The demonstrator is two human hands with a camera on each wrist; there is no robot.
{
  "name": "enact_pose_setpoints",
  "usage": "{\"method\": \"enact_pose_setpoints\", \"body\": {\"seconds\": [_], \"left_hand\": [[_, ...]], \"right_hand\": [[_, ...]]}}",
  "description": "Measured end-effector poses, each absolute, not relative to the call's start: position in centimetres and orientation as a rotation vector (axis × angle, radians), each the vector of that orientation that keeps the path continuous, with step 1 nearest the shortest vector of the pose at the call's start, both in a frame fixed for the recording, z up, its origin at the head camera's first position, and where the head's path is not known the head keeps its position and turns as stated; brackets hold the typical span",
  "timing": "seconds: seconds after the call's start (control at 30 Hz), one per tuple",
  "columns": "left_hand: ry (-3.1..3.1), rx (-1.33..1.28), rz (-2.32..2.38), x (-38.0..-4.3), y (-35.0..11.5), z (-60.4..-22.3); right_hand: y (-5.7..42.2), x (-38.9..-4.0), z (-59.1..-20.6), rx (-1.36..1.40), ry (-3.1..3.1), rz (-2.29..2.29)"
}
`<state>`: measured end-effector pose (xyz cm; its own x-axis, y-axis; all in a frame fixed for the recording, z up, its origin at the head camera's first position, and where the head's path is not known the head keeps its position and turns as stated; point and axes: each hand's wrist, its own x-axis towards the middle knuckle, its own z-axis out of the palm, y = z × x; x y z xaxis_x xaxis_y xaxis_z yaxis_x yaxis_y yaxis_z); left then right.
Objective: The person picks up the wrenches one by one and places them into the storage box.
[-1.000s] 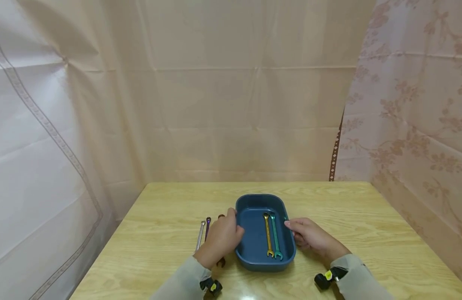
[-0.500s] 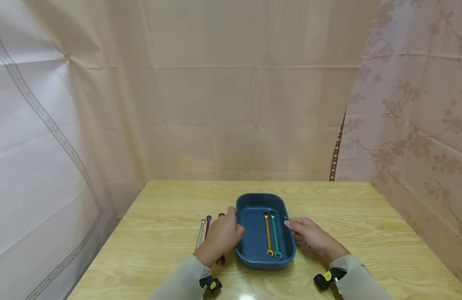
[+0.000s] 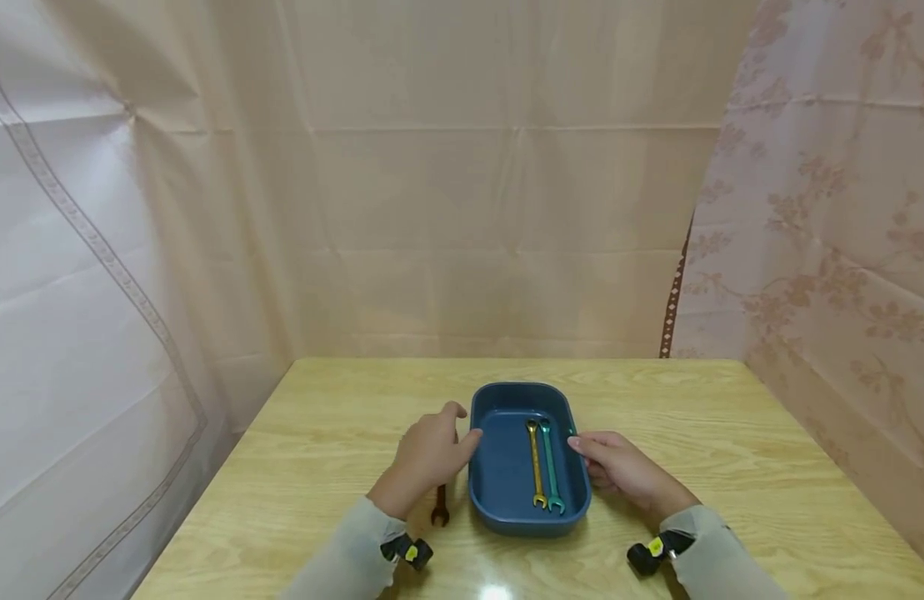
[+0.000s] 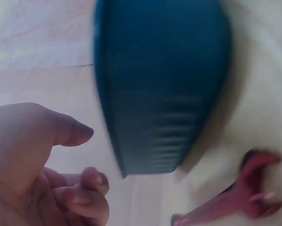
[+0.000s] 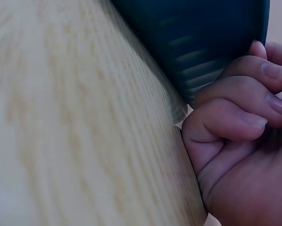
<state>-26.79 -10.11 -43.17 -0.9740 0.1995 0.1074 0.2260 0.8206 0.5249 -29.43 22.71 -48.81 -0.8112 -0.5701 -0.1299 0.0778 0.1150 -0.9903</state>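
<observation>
A dark blue rectangular tub (image 3: pixel 501 475) stands on the table, with a gold wrench (image 3: pixel 536 467) and a teal wrench (image 3: pixel 551 467) side by side in its right half. My right hand (image 3: pixel 628 473) pinches the tub's right rim between thumb and fingers; the right wrist view shows those fingers (image 5: pixel 230 101) curled by the wall. Left of the tub is my left hand (image 3: pixel 429 450), thumb spread and fingers loosely bent, holding nothing. In the left wrist view a gap shows between that hand (image 4: pixel 42 165) and the tub wall (image 4: pixel 155 103). Below it lies a reddish wrench (image 3: pixel 441 507), partly hidden.
The light wood table (image 3: pixel 342 417) ends at a back edge before a beige curtain (image 3: pixel 462 208). Patterned cloth (image 3: pixel 844 250) hangs on the right, pale cloth (image 3: pixel 64 333) on the left. A small black device is strapped to each wrist.
My left hand has let go of the tub's left rim and shifted a little left, now covering the silver and purple wrenches seen before. The right hand keeps its grip.
</observation>
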Motion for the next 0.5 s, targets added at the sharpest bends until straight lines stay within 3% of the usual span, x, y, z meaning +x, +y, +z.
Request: {"method": "enact_pose_setpoints", "body": {"seconds": [0.5], "left_hand": [[-2.993, -0.287, -0.617, -27.4, -14.7, -41.1]], "right_hand": [[23.0, -29.6, -49.0, -0.505, 1.925, -1.718]]}}
